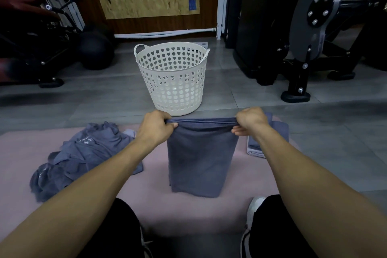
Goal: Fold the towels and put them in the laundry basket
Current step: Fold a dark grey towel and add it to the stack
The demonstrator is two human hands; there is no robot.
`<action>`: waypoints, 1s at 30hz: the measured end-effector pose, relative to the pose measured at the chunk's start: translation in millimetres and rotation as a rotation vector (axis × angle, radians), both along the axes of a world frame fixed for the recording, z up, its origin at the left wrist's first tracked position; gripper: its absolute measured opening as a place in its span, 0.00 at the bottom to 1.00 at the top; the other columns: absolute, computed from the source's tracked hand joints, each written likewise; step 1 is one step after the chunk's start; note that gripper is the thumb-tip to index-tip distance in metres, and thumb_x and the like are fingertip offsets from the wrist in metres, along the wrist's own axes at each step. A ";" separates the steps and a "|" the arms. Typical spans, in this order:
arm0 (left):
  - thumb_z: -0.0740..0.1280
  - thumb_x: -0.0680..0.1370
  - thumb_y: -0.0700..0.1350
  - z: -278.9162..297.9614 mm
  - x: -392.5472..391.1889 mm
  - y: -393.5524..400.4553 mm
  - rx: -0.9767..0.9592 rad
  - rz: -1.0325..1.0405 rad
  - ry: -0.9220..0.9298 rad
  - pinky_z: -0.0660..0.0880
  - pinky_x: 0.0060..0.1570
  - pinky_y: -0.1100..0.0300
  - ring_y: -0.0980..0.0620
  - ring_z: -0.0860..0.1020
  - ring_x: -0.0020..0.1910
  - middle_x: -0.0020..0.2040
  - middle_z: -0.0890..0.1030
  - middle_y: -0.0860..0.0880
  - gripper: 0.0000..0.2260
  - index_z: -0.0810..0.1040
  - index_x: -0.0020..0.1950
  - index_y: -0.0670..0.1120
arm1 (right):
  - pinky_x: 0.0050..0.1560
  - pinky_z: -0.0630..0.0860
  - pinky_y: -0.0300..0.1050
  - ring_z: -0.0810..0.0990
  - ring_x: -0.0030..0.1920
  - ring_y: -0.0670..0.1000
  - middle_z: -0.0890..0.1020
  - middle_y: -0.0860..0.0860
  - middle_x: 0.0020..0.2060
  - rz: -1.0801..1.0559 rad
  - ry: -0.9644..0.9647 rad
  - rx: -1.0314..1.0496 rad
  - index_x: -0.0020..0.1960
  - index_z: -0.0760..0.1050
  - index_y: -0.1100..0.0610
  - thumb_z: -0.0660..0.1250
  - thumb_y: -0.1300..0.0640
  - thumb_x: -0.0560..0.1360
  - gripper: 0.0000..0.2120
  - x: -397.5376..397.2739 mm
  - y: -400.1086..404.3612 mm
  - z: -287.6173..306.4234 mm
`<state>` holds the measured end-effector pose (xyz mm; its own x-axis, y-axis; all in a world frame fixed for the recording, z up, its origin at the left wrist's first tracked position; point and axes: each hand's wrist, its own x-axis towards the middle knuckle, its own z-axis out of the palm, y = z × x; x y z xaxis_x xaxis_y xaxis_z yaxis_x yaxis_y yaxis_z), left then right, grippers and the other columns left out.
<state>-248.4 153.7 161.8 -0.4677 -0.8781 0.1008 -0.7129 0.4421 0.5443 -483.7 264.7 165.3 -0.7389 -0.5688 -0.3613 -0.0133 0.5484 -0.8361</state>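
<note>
Left hand (156, 124) and right hand (250, 121) gripping top fold of blue-grey towel (201, 159), fingers curled round each upper corner. Towel held up, hanging doubled over pink mat (155, 205), just in front of white laundry basket (171, 77). Basket upright on grey floor, beyond mat. Crumpled pile of towels (83, 157) on mat, left of held towel. Folded towels (272, 138) stacked right of held towel, behind right wrist.
</note>
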 end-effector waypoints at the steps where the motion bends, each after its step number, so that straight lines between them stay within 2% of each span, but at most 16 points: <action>1: 0.69 0.75 0.46 -1.0 -1.3 -1.2 0.034 0.013 -0.003 0.80 0.39 0.51 0.45 0.80 0.35 0.31 0.81 0.46 0.11 0.77 0.34 0.44 | 0.40 0.83 0.53 0.83 0.31 0.58 0.82 0.62 0.30 0.016 0.012 -0.020 0.48 0.76 0.65 0.56 0.66 0.74 0.10 -0.2 0.3 -0.6; 4: 0.68 0.75 0.46 0.0 0.5 -8.6 0.084 0.069 0.089 0.81 0.41 0.48 0.44 0.82 0.37 0.32 0.81 0.46 0.09 0.77 0.36 0.46 | 0.46 0.83 0.49 0.85 0.40 0.54 0.83 0.53 0.34 0.155 0.117 -0.089 0.46 0.81 0.58 0.62 0.65 0.72 0.10 -0.8 6.5 4.1; 6: 0.68 0.76 0.45 1.1 4.2 -12.1 0.111 0.041 0.103 0.81 0.40 0.49 0.45 0.82 0.36 0.32 0.81 0.46 0.07 0.78 0.39 0.45 | 0.43 0.79 0.42 0.81 0.42 0.51 0.82 0.49 0.36 0.355 0.340 0.010 0.41 0.80 0.51 0.67 0.64 0.69 0.09 -3.6 13.5 5.6; 8: 0.67 0.77 0.44 -0.2 7.3 -10.8 0.149 -0.037 0.049 0.79 0.37 0.56 0.47 0.82 0.34 0.31 0.81 0.47 0.06 0.79 0.41 0.44 | 0.42 0.75 0.42 0.79 0.43 0.52 0.82 0.51 0.42 0.457 0.571 0.126 0.42 0.78 0.49 0.72 0.59 0.69 0.06 -7.0 18.7 2.4; 9: 0.67 0.77 0.43 -0.7 8.1 -9.9 0.140 -0.065 0.049 0.77 0.36 0.58 0.47 0.82 0.33 0.30 0.80 0.47 0.06 0.79 0.41 0.44 | 0.42 0.75 0.44 0.78 0.43 0.54 0.81 0.53 0.43 0.460 0.677 0.131 0.41 0.77 0.50 0.73 0.55 0.70 0.05 -8.2 19.8 1.4; 11: 0.68 0.77 0.43 2.2 9.2 -8.6 0.007 -0.066 0.123 0.76 0.38 0.57 0.47 0.81 0.35 0.32 0.81 0.48 0.04 0.80 0.43 0.46 | 0.42 0.72 0.46 0.74 0.42 0.55 0.77 0.52 0.41 0.408 0.850 0.040 0.40 0.74 0.52 0.70 0.50 0.74 0.08 -9.7 20.7 3.2; 13: 0.68 0.76 0.44 3.6 12.1 -11.4 -0.047 -0.061 0.144 0.76 0.40 0.55 0.47 0.80 0.36 0.33 0.81 0.48 0.04 0.80 0.42 0.46 | 0.42 0.70 0.45 0.72 0.41 0.54 0.72 0.51 0.40 0.409 0.837 -0.012 0.37 0.72 0.53 0.68 0.50 0.76 0.11 -12.6 21.7 5.3; 15: 0.69 0.75 0.46 1.1 14.4 -7.5 0.065 -0.118 -0.030 0.79 0.42 0.52 0.47 0.81 0.35 0.32 0.80 0.48 0.07 0.78 0.37 0.47 | 0.42 0.72 0.45 0.75 0.41 0.55 0.76 0.52 0.39 0.523 0.746 0.138 0.35 0.71 0.53 0.67 0.52 0.76 0.12 -12.3 24.9 1.2; 17: 0.67 0.73 0.51 0.5 15.8 -1.6 0.072 -0.126 -0.136 0.79 0.42 0.49 0.48 0.80 0.35 0.30 0.79 0.51 0.09 0.75 0.35 0.48 | 0.46 0.76 0.49 0.77 0.44 0.57 0.79 0.55 0.41 0.566 0.731 0.206 0.40 0.73 0.55 0.65 0.54 0.77 0.08 -10.7 28.6 -2.5; 19: 0.66 0.73 0.50 9.0 12.9 -0.1 0.089 -0.093 -0.046 0.79 0.40 0.52 0.47 0.80 0.35 0.30 0.80 0.50 0.09 0.76 0.35 0.47 | 0.44 0.73 0.47 0.76 0.44 0.57 0.78 0.54 0.40 0.498 0.725 0.088 0.42 0.72 0.56 0.63 0.55 0.78 0.07 -8.9 32.1 4.7; 21: 0.66 0.76 0.45 18.7 9.7 -0.1 0.220 -0.078 0.050 0.74 0.30 0.60 0.48 0.79 0.29 0.30 0.81 0.46 0.08 0.79 0.39 0.44 | 0.40 0.69 0.44 0.76 0.42 0.56 0.78 0.54 0.38 0.444 0.695 -0.036 0.42 0.73 0.57 0.63 0.57 0.78 0.07 -5.9 34.1 14.1; 24: 0.67 0.77 0.43 17.8 12.3 -4.8 0.333 -0.056 0.042 0.64 0.24 0.64 0.51 0.72 0.22 0.28 0.74 0.45 0.08 0.77 0.41 0.39 | 0.35 0.77 0.45 0.79 0.37 0.54 0.81 0.58 0.36 0.460 0.480 -0.105 0.42 0.78 0.60 0.64 0.60 0.76 0.06 -2.0 33.2 14.2; 27: 0.67 0.77 0.42 1.7 10.8 -18.3 0.377 -0.041 -0.008 0.65 0.24 0.64 0.51 0.70 0.23 0.30 0.72 0.45 0.08 0.76 0.39 0.42 | 0.31 0.73 0.42 0.76 0.30 0.51 0.79 0.54 0.31 0.500 0.513 0.030 0.40 0.77 0.61 0.64 0.59 0.75 0.08 -2.7 22.1 3.2; 30: 0.67 0.78 0.42 -15.0 -1.9 -35.3 0.375 -0.046 -0.089 0.71 0.26 0.62 0.50 0.78 0.27 0.32 0.77 0.46 0.08 0.78 0.38 0.45 | 0.30 0.78 0.43 0.81 0.27 0.51 0.81 0.55 0.30 0.544 0.477 0.166 0.39 0.77 0.58 0.61 0.61 0.77 0.09 -6.5 1.5 -10.8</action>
